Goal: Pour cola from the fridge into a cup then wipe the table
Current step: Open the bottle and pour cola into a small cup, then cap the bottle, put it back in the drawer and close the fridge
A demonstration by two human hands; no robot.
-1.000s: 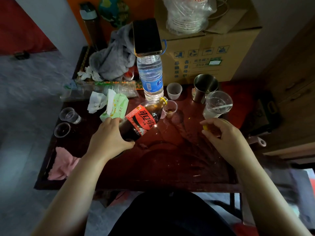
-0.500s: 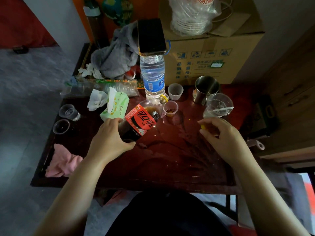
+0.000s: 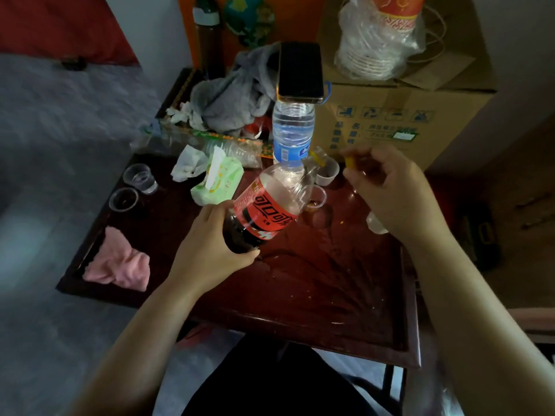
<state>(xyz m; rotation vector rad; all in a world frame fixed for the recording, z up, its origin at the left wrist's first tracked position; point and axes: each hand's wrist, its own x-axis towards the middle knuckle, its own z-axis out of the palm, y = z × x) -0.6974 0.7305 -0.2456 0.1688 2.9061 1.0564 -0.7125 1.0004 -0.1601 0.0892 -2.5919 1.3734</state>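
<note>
My left hand [image 3: 210, 244] grips the lower part of a cola bottle [image 3: 267, 208] with a red label, tilted so its open neck points up and to the right. Just right of the bottle stands a small clear plastic cup [image 3: 316, 199] with a little dark cola in it. My right hand [image 3: 387, 190] is raised near the bottle's neck and pinches a small yellow cap [image 3: 350, 161]. A crumpled pink cloth [image 3: 120, 262] lies at the left edge of the dark red wooden table [image 3: 315, 280].
A water bottle [image 3: 292, 133] with a phone [image 3: 300, 72] on top stands behind the cola. A cardboard box [image 3: 387, 121], a grey cloth [image 3: 228, 97], a tissue pack [image 3: 217, 181], two clear cups [image 3: 139, 175] and another small cup [image 3: 329, 174] crowd the table's far side.
My left hand has raised the bottle's neck away from the small cup, ending the pour. My right hand has lifted off the table with the cap and moved up toward the neck.
</note>
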